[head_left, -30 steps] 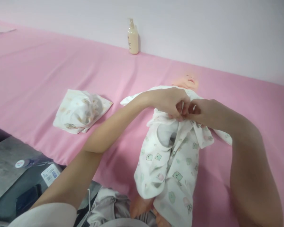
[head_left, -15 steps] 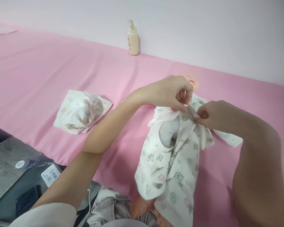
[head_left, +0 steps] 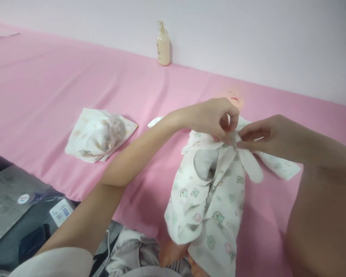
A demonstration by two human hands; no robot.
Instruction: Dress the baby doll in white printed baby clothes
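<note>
A baby doll lies on its back on the pink sheet, dressed in a white outfit (head_left: 184, 207) with small green animal prints. Its feet (head_left: 173, 252) point towards me. At its waist, my left hand (head_left: 219, 115) pinches the white cloth with thumb and fingertips. Close by on the right, my right hand (head_left: 265, 134) holds the white cloth tie in a pinch, and the fingertips of both hands almost meet. A rounded tail of the tie (head_left: 252, 167) hangs below my right hand. Pale grey padding (head_left: 205, 163) shows through the gap between the trouser legs.
A bundled white printed cloth (head_left: 98, 136) lies left on the pink sheet (head_left: 63, 80). Against the wall stands a cream pump bottle (head_left: 163, 48). Below the edge at lower left are a dark case (head_left: 17, 231) and a labelled white card (head_left: 61, 212).
My right hand has turned and moved in towards my left hand's fingertips. The tail of the tie now hangs down more freely. My left hand has shifted slightly right and down.
</note>
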